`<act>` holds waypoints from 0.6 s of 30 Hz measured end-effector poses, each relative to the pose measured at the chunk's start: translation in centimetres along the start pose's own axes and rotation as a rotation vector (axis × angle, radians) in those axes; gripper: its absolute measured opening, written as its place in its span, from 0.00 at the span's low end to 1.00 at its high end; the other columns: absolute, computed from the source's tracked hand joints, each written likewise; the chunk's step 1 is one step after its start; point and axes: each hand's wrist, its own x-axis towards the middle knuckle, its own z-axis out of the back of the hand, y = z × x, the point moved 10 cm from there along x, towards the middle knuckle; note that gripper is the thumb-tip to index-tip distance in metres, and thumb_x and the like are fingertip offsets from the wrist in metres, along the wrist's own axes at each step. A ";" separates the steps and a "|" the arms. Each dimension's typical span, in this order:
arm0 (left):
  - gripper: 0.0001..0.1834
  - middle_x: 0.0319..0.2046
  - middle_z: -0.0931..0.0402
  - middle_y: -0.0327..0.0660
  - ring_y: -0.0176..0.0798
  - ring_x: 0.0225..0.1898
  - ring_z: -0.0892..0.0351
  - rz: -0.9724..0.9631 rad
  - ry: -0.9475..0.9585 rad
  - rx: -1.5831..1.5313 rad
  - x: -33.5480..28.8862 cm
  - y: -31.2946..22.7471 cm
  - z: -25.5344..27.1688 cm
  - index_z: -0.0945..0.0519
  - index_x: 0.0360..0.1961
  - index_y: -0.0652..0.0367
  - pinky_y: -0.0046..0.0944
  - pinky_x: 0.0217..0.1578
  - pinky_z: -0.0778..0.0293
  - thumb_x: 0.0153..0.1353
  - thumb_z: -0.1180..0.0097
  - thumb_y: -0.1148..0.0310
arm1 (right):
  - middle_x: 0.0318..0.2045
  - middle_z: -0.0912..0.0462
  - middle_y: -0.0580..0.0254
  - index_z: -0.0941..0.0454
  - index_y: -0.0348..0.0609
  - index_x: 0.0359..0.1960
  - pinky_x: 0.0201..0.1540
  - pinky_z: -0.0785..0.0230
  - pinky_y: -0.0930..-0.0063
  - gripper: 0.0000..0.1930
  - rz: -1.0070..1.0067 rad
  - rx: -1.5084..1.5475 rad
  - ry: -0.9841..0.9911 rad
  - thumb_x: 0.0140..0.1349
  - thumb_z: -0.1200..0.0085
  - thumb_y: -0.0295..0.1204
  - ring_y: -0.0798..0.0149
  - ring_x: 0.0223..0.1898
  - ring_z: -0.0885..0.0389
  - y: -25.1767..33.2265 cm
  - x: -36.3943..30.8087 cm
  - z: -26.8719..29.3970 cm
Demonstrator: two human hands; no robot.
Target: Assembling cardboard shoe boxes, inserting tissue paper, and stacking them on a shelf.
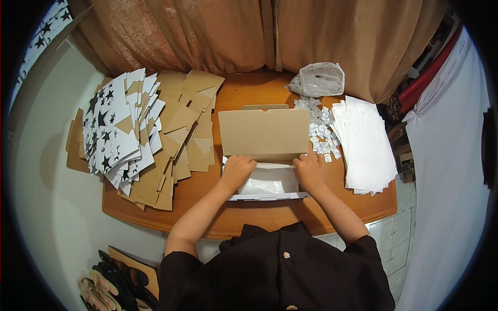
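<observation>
An open cardboard box (pixel 263 129) stands in front of me, its brown lid raised on the far side and its near rim white. White paper (pixel 270 182) lines the inside, with a folded edge stretched across the opening. At the left end of that edge, my left hand (pixel 239 172) is closed on the paper, fingers curled over the box's side. My right hand (pixel 309 172) grips the same edge at the right end in a similar way. The fingertips of both hands are partly hidden.
Flat cardboard boxes (pixel 179 116), some white with black stars, lie piled at the left. Beyond the box's right side are scattered small silvery packets (pixel 322 132), a clear plastic bag (pixel 321 78) and a stack of white paper sheets (pixel 365 145). Shoes (pixel 116 285) sit at lower left.
</observation>
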 end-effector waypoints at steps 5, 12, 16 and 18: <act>0.04 0.22 0.28 0.37 0.43 0.28 0.25 0.020 -0.008 -0.032 -1.4 0.3 1.3 0.24 0.28 0.54 0.42 0.29 0.31 0.48 0.45 0.73 | 0.23 0.27 0.67 0.21 0.50 0.22 0.45 0.47 0.54 0.02 -0.068 -0.015 -0.003 0.47 0.46 0.27 0.64 0.35 0.27 -1.7 -1.1 -0.5; 0.04 0.24 0.28 0.37 0.42 0.27 0.26 -0.018 0.007 -0.131 -0.7 -2.0 -0.2 0.24 0.27 0.53 0.42 0.29 0.31 0.47 0.44 0.73 | 0.26 0.24 0.66 0.21 0.48 0.29 0.50 0.47 0.48 0.06 -0.110 0.228 0.190 0.48 0.47 0.26 0.61 0.37 0.26 0.9 0.2 2.3; 0.03 0.24 0.27 0.36 0.41 0.27 0.27 -0.018 0.000 -0.098 -0.5 -1.0 0.0 0.24 0.24 0.53 0.40 0.28 0.33 0.47 0.44 0.73 | 0.28 0.23 0.68 0.28 0.51 0.46 0.51 0.47 0.47 0.21 -0.039 -0.013 0.211 0.46 0.42 0.30 0.60 0.36 0.25 -0.2 0.1 -1.2; 0.03 0.24 0.28 0.36 0.41 0.27 0.27 -0.036 -0.026 -0.151 -1.1 -0.5 0.6 0.23 0.24 0.52 0.40 0.28 0.34 0.46 0.44 0.73 | 0.27 0.23 0.68 0.27 0.51 0.46 0.51 0.47 0.47 0.21 -0.025 -0.003 0.178 0.46 0.41 0.31 0.60 0.35 0.25 -0.1 0.3 -0.7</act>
